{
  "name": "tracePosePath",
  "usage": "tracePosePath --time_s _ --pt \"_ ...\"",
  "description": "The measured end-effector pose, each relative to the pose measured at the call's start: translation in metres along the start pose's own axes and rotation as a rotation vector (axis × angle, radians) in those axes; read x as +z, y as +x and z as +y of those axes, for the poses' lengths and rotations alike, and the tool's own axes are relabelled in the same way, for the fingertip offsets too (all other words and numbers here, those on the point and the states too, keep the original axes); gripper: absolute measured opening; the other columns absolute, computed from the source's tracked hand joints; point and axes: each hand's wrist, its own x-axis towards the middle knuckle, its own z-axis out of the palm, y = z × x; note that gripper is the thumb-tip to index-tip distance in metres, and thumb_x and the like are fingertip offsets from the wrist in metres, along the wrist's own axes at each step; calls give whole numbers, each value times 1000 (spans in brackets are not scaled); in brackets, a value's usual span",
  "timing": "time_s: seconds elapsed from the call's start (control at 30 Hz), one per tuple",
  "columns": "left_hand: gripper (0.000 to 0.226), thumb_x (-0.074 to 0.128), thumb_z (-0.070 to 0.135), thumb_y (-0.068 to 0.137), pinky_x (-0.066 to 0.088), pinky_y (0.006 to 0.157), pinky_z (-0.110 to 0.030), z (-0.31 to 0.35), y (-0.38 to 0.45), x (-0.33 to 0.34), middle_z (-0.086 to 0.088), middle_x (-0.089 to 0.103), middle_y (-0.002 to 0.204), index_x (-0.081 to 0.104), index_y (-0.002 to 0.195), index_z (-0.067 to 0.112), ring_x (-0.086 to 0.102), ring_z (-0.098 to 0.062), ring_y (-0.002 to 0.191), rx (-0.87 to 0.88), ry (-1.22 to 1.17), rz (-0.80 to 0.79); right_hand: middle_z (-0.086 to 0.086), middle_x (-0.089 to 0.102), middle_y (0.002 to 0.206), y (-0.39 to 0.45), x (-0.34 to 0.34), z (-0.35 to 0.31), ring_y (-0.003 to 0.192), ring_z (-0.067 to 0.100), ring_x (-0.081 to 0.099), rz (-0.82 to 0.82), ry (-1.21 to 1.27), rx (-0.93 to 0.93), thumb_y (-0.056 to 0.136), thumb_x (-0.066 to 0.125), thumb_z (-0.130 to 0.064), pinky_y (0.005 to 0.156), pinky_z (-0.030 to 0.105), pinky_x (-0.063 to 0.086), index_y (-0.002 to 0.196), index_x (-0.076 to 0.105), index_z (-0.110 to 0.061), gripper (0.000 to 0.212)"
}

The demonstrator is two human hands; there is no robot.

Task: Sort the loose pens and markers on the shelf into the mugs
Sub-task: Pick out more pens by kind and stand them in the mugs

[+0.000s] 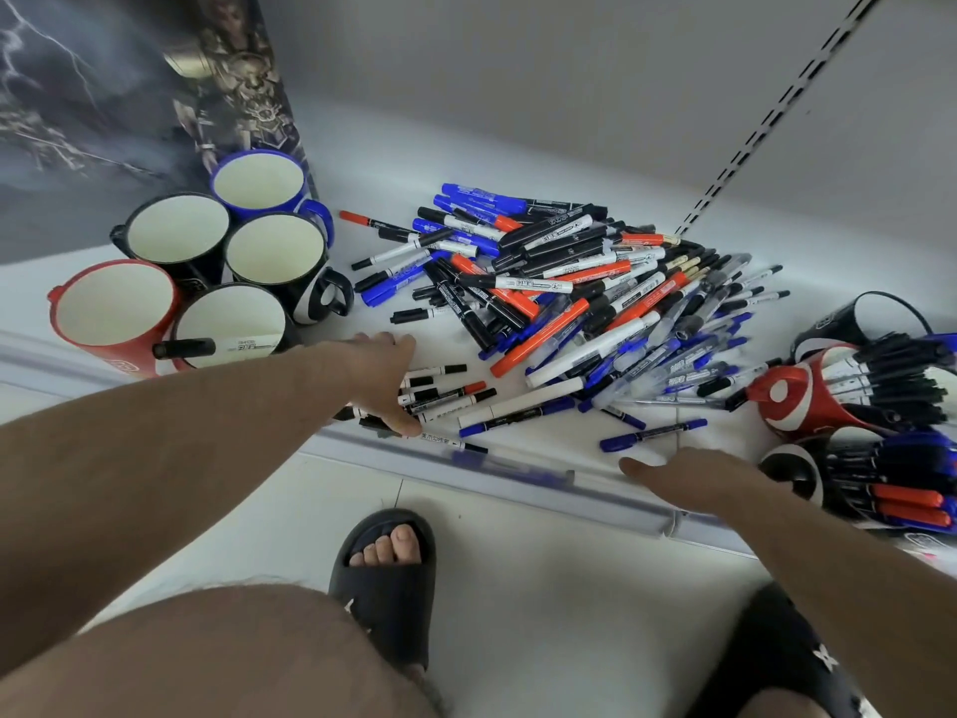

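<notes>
left hand [380, 378] fingers curled round a small bunch of markers [440, 393] at the shelf [362, 163] front, right hand [689, 479] fingers loose, holding nothing, big pen pile [569, 292] mid-shelf, five mugs [228, 261] left, one marker inside

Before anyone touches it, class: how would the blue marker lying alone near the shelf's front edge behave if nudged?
The blue marker looks round and smooth, so it would probably roll, perhaps off the shelf edge close by. It appears a rigid, slim plastic barrel, likely stiff and light. Nothing touches it, so it should move alone.

Print on the markers [549, 287] is too small to read.
</notes>
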Motion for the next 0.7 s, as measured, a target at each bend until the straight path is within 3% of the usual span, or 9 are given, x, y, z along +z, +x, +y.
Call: tracePosePath --time_s 0.1,0.27,0.4,0.47,0.57,0.7 --pt "98 78 65 67 46 88 -40 0 1 -2 -5 47 135 29 137 16 49 -27 116 51 -2 -1 5 59 130 3 3 -2 110 22 56 32 39 -8 71 43 -91 88 33 46 132 54 -15 98" --pt "94 76 67 67 52 85 -40 7 1 -5 2 49 129 32 139 25 54 -21 107 232 170 29 -1 61 101 6 3 -14 92 19 59 93 90 -42 56 54 -92 84 35 53 107 59 -17 90" --pt "81 75 53 75 48 64 -33 16 2 -5 2 46 124 35 140 25 53 -19 98 318 338 101 1 62 75 -1 -1 -28 71 16 60 105 247 -69 67 68 -76 64 28 49 79 58 -16 62" --pt "73 72 42 80 49 62 -33 16 3 -2 1 45 121 35 140 25 47 -17 90 320 371 131 2 59 67 -4 -3 -34 61 17 56 92 387 -67 70 74 -65 57 26 45 70 55 -14 54" --pt "66 69 34 84 47 66 -32 13 5 0 -2 46 122 36 139 23 44 -17 89 307 346 140 7 60 73 -5 -3 -44 63 20 53 101 566 -52 74 77 -56 60 28 43 80 59 -10 50" --pt "54 66 21 87 48 75 -32 12 8 5 -5 49 121 40 134 19 52 -21 101 270 235 181 7 73 81 -9 -2 -53 62 17 52 90 681 -138 83 69 -52 60 27 40 89 69 -10 42"
